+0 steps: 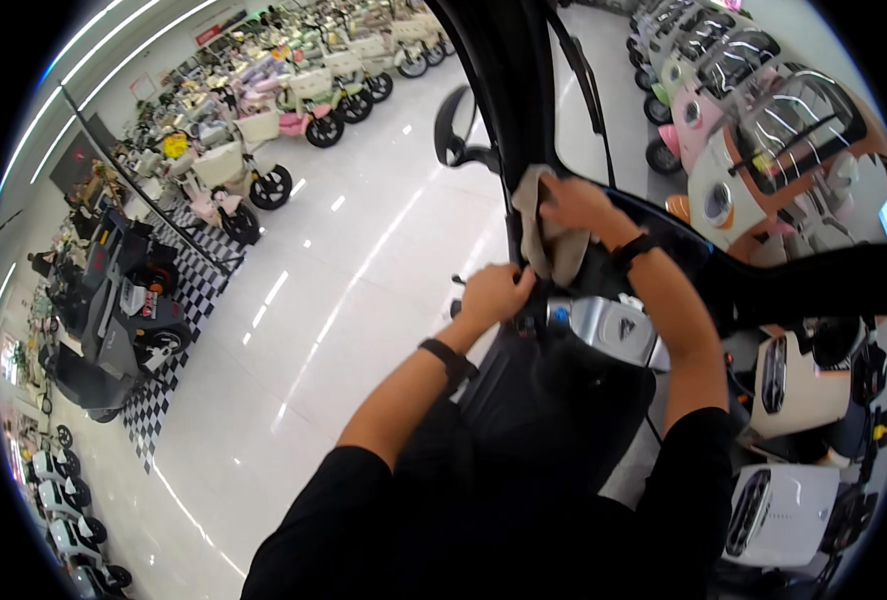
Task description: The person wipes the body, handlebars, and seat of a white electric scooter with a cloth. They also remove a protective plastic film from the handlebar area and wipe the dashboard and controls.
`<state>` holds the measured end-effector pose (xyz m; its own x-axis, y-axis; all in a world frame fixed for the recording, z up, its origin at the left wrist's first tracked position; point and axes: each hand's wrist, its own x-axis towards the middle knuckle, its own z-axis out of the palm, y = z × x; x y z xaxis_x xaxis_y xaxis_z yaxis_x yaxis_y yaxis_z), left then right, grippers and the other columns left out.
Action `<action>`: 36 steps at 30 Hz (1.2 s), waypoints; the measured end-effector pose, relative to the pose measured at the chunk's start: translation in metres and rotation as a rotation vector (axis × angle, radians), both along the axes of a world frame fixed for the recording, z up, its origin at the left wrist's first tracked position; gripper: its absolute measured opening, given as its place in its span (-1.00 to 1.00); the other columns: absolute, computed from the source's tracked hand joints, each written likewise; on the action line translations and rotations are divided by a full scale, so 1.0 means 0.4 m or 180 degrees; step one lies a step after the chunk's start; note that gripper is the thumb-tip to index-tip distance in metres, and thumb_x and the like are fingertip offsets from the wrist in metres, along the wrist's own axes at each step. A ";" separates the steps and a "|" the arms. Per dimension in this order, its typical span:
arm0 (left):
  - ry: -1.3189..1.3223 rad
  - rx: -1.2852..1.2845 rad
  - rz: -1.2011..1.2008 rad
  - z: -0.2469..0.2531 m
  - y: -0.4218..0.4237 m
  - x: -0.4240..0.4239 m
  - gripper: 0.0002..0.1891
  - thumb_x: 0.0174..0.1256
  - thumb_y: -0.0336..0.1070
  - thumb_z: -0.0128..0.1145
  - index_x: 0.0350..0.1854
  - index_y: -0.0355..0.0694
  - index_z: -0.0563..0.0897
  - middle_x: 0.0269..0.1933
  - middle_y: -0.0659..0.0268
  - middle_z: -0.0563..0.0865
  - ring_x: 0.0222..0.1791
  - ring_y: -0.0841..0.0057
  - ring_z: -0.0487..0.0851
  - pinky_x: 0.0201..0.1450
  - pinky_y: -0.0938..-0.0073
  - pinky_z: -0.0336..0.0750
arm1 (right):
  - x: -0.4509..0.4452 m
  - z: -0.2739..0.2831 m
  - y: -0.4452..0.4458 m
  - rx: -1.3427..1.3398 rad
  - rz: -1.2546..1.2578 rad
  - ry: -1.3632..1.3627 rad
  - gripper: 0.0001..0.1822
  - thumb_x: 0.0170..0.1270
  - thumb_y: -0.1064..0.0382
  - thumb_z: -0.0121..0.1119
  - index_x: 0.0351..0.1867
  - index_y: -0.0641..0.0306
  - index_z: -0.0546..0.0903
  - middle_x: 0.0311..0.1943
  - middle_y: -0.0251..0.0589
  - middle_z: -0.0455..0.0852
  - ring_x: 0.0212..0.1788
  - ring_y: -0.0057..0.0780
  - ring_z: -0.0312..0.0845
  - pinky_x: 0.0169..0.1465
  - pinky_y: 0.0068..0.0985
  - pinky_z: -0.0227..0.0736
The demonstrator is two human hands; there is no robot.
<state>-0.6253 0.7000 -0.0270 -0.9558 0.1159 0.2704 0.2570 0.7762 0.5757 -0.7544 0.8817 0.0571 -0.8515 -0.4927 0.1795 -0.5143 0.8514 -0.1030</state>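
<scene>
Before me is the front of a black cabin vehicle with a handlebar. My left hand (494, 294) is closed around the left handlebar grip (455, 308), most of which it hides; a brake lever (458, 280) pokes out beyond. Higher up, my right hand (580, 206) holds a beige cloth (563, 253) by its upper part, against the inside of the black windshield frame. The cloth hangs in folds down towards the dash. Just below it sits the silver handlebar cover (614, 328), with a blue button (560, 314) on its left side.
A black side mirror (456, 126) juts out left of the black front pillar (522, 82). Rows of electric scooters (271, 124) stand beyond the glossy floor (323, 292). Cabin vehicles (773, 150) line the right, with a cream vehicle (800, 386) close by.
</scene>
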 end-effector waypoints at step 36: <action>-0.0273 -0.0090 -0.0309 0.026 -0.014 0.028 -0.46 0.50 0.11 -0.17 -0.12 -0.32 0.68 -0.27 -0.09 0.73 -0.20 -0.08 0.68 -0.14 0.15 0.51 | 1.254 -0.401 0.397 -0.5364 -0.3462 0.0553 -0.61 0.27 0.09 0.04 0.04 0.24 0.40 0.03 -0.12 0.45 0.06 -0.31 0.41 0.14 -0.38 0.29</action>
